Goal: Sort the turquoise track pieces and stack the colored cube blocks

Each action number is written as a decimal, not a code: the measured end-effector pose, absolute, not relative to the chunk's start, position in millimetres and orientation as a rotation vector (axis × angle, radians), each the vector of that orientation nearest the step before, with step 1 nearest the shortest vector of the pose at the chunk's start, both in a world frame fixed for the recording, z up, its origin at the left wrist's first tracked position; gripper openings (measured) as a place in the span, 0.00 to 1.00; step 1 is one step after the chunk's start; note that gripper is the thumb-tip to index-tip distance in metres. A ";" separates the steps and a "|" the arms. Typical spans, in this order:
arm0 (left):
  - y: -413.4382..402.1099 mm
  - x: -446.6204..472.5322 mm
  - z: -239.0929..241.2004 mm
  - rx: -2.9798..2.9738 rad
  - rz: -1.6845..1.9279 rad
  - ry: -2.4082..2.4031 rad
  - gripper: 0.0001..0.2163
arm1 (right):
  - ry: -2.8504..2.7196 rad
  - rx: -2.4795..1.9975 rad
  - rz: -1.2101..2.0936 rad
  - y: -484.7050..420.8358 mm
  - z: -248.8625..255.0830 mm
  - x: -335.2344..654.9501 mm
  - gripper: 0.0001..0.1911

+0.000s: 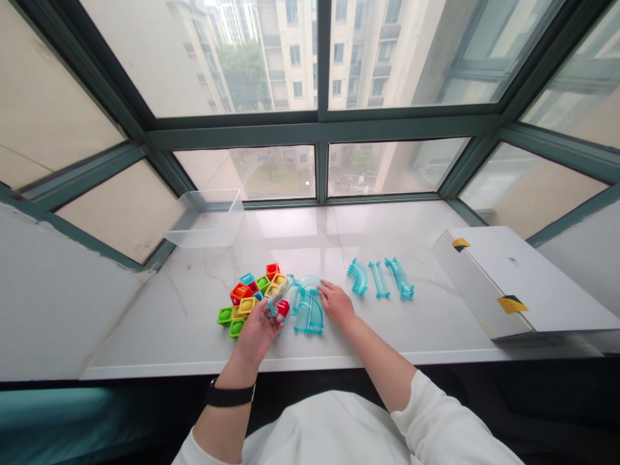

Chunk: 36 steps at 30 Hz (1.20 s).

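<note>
My left hand [259,329] is closed on a translucent blue track piece [278,294], held tilted above a cluster of coloured blocks. The blocks, among them a green block [225,316], a yellow block [247,306] and a red block [272,270], are hollow cubes, partly covered by this hand. Between my hands lies a small heap of translucent blue track pieces [309,316]. At its upper edge, the fingers of my right hand [336,303] pinch the rim of a curved track piece [310,281]. Overlap within the heap hides where some pieces end.
Right of the heap, a curved blue track piece [357,277], a straight one [379,279] and a wavy one [400,278] lie in a row. A clear plastic bin [208,236] stands back left by the window. At right is a white box [527,284] with yellow-black stickers.
</note>
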<state>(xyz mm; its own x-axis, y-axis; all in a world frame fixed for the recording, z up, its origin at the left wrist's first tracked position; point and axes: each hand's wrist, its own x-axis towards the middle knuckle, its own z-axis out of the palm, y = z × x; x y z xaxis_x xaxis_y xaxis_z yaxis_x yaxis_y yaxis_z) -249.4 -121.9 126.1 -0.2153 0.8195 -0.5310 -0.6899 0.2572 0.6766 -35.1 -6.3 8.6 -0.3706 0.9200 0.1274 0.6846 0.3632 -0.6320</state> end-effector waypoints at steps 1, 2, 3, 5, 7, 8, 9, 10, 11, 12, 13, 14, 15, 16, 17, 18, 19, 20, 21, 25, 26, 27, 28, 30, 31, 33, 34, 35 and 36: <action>-122.2 -249.7 127.2 0.148 1.412 1.128 0.13 | -2.162 -1.393 0.673 -6.4 8.8 -35.2 0.18; -122.6 -250.1 128.4 0.147 1.436 1.131 0.12 | -2.156 -1.398 0.675 -6.6 9.2 -35.4 0.18; -123.2 -250.5 129.5 0.153 1.461 1.132 0.11 | -2.148 -1.404 0.679 -6.9 9.7 -35.5 0.18; -125.0 -251.1 132.1 0.181 1.505 1.119 0.10 | -2.138 -1.407 0.694 -7.5 10.9 -35.6 0.18; -127.3 -250.8 135.3 0.217 1.528 1.070 0.11 | -2.136 -1.400 0.707 -7.7 12.0 -35.4 0.18; -128.5 -250.1 137.3 0.233 1.532 1.034 0.11 | -2.135 -1.394 0.711 -7.7 12.5 -35.0 0.17; -129.8 -249.1 139.6 0.245 1.531 0.993 0.12 | -2.133 -1.385 0.716 -7.6 13.0 -34.5 0.17; -131.0 -247.8 142.1 0.254 1.525 0.953 0.13 | -2.131 -1.373 0.721 -7.5 13.8 -33.8 0.17; -132.1 -246.2 144.7 0.260 1.515 0.917 0.14 | -2.125 -1.358 0.727 -7.3 14.9 -32.8 0.17; -133.0 -244.3 147.3 0.265 1.506 0.887 0.14 | -2.115 -1.344 0.731 -7.4 16.9 -31.5 0.17; -133.7 -242.4 149.5 0.269 1.499 0.862 0.15 | -2.095 -1.332 0.734 -7.8 19.8 -29.9 0.17; -134.3 -240.4 151.3 0.274 1.496 0.843 0.16 | -2.066 -1.322 0.734 -8.8 24.0 -27.9 0.17; -134.6 -238.3 152.4 0.280 1.495 0.829 0.18 | -2.028 -1.310 0.732 -10.7 29.6 -25.5 0.18; -134.7 -236.1 152.7 0.289 1.497 0.821 0.19 | -1.981 -1.295 0.733 -13.5 36.6 -22.8 0.18; -134.7 -233.8 152.1 0.301 1.497 0.822 0.20 | -1.934 -1.271 0.741 -17.5 44.9 -19.8 0.18; -134.6 -231.2 150.7 0.319 1.497 0.836 0.21 | -1.888 -1.240 0.762 -22.7 54.1 -16.4 0.18; -134.5 -228.2 148.7 0.346 1.492 0.864 0.21 | -1.851 -1.202 0.807 -29.1 63.9 -12.8 0.19; -134.3 -224.7 146.3 0.384 1.482 0.907 0.20 | -1.826 -1.161 0.868 -36.6 73.7 -9.1 0.19; -134.1 -220.5 143.8 0.434 1.466 0.961 0.19 | -1.803 -1.122 0.938 -44.9 82.9 -5.3 0.19; -134.2 -197.2 139.5 0.718 1.363 1.167 0.12 | -1.631 -0.991 1.379 -78.6 108.1 8.7 0.21; -134.5 -190.2 140.5 0.779 1.343 1.194 0.11 | -1.564 -0.972 1.477 -85.5 111.2 11.8 0.22; -134.8 -183.2 142.3 0.834 1.326 1.212 0.12 | -1.496 -0.961 1.551 -91.3 113.4 14.7 0.23; -135.3 -176.3 144.6 0.883 1.313 1.222 0.13 | -1.429 -0.960 1.593 -96.0 115.0 17.4 0.24; -136.2 -164.1 149.5 0.948 1.295 1.221 0.14 | -1.316 -0.982 1.619 -102.6 117.4 22.4 0.24; -136.8 -159.0 151.7 0.956 1.292 1.208 0.15 | -1.274 -1.003 1.618 -104.7 118.5 24.8 0.25; -138.2 -151.6 154.8 0.933 1.282 1.172 0.15 | -1.218 -1.048 1.604 -107.1 120.3 29.3 0.26; -139.1 -149.3 155.4 0.923 1.270 1.155 0.15 | -1.202 -1.071 1.595 -107.7 120.8 31.4 0.26; -140.1 -147.7 155.5 0.934 1.251 1.141 0.15 | -1.189 -1.091 1.583 -108.0 120.8 33.3 0.26; -141.2 -146.8 155.0 0.973 1.227 1.134 0.15 | -1.180 -1.110 1.570 -108.1 120.4 35.0 0.26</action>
<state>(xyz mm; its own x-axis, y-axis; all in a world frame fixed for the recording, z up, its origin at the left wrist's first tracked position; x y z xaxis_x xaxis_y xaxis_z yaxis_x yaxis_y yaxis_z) -146.8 -141.2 155.0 -0.0119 0.9932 -0.1159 -0.1935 0.1114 0.9748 35.0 -108.1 120.4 -0.2378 0.9590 -0.1538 -0.1186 -0.1859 -0.9754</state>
